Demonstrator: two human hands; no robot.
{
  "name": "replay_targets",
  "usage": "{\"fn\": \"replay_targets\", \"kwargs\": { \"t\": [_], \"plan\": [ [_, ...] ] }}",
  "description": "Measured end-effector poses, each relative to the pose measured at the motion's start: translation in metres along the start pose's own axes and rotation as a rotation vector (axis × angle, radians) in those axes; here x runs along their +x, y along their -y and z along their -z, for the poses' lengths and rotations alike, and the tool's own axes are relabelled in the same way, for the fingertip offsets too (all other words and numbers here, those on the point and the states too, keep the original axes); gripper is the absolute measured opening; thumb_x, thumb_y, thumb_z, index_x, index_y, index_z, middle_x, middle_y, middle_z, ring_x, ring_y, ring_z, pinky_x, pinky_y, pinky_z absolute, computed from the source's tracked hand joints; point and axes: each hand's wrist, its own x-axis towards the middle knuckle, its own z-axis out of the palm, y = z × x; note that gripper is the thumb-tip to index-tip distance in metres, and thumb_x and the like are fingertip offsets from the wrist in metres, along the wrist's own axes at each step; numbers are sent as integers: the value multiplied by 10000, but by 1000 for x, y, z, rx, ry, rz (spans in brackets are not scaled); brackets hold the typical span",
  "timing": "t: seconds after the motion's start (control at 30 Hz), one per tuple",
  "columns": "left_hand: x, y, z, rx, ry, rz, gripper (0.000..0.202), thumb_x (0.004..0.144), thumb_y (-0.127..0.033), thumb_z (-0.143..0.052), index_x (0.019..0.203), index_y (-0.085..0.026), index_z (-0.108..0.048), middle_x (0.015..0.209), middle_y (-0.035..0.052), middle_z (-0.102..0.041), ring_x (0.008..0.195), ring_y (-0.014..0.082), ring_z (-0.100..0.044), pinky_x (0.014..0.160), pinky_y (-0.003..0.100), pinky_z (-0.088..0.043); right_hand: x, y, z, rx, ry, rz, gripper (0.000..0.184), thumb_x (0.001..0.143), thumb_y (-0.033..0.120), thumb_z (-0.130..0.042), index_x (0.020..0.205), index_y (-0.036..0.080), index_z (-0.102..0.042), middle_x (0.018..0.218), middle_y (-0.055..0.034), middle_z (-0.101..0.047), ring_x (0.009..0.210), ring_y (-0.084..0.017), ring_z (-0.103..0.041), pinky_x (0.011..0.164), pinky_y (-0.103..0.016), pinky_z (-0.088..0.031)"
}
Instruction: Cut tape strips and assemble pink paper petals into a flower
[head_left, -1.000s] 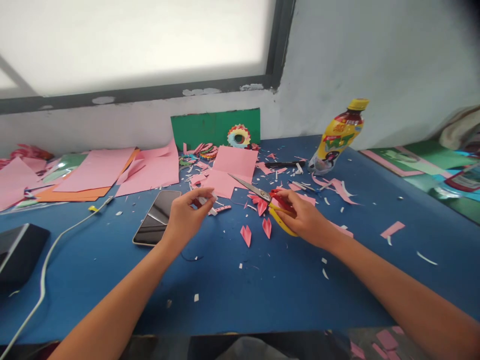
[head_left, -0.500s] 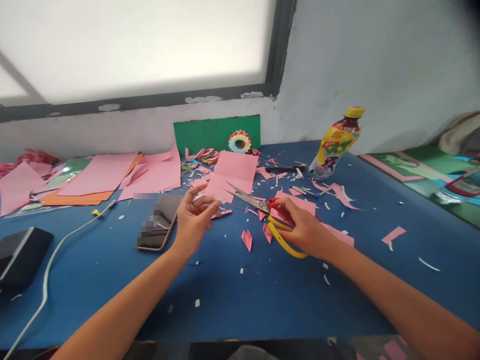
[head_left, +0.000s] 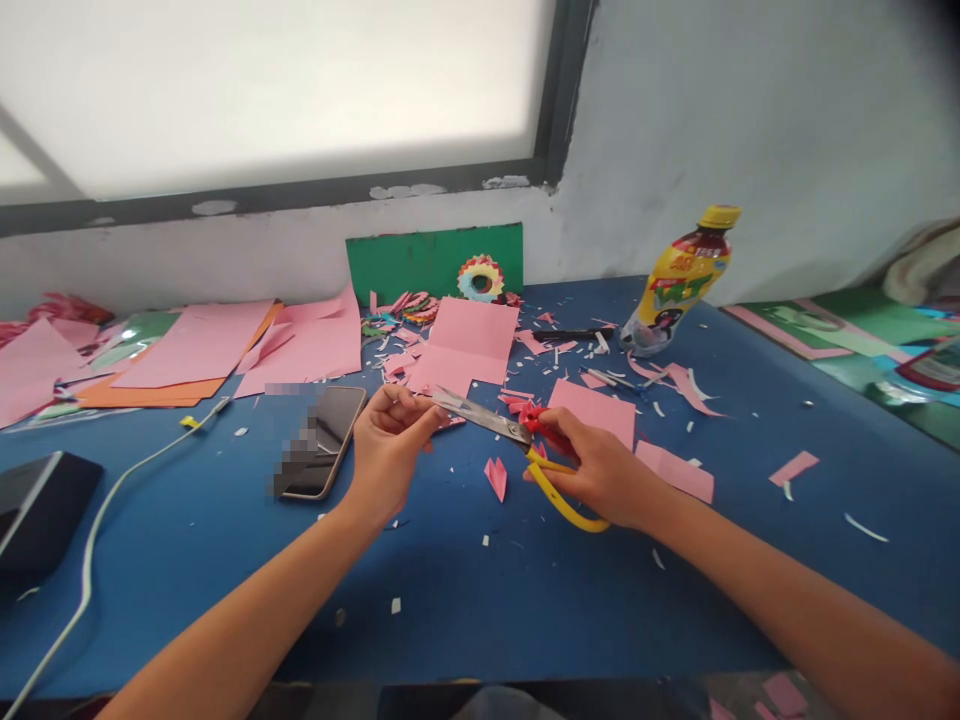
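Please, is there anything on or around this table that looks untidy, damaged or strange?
Yes: white and pink paper scraps are scattered across the blue table, and pink pieces lie below its front edge, as if fallen. White patches mar the dark window frame. The bottle appears to lean, though lens distortion may cause this.

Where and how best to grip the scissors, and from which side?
I'd take the scissors by the red-and-yellow handles, from the right: they face that way, where the right hand holds them, while the pointed blades aim at the left hand.
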Motion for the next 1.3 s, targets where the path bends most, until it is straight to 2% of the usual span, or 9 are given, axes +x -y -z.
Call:
{"fn": "replay_targets", "kwargs": {
  "t": [0.5,0.67,0.97,1.1,1.3],
  "plan": [
    [-1,2,3,29,82,-45,296,646,-176,-704,680,-191,-410,609,-32,-631,540,81,-591,357,111,-398,-1,1,3,-6,34,7,337,777,458,-540,1023,241,-466,774,-6,-610,607,-157,-533,541,-252,-397],
    [-2,0,1,23,69,-14,316,627,-173,-710,666,-191,-396,594,-40,-621,523,77,-583,354,107,-387,-1,2,6,-11,34,9,317,787,459,-535,1011,239,-492,775,-7,-617,612,-155,-535,548,-251,-391],
    [0,0,-2,16,39,65,327,590,-156,-711,681,-189,-398,598,-47,-606,502,68,-561,352,106,-376,0,2,3,-40,-2,-32,262,774,472,-526,891,241,-487,613,29,-555,508,-139,-485,471,-233,-352],
    [1,2,-3,25,23,81,312,584,-157,-710,691,-181,-418,610,-45,-597,502,65,-551,361,112,-388,0,1,1,-82,-49,-64,277,754,460,-557,901,242,-473,643,21,-593,524,-153,-534,468,-236,-359],
    [0,0,-4,47,28,73,295,591,-162,-698,724,-179,-436,634,-46,-577,517,69,-549,367,120,-409,-1,0,0,-189,-103,-48,335,741,468,-570,976,245,-484,823,-12,-659,635,-196,-620,523,-267,-416]
  ]
}}
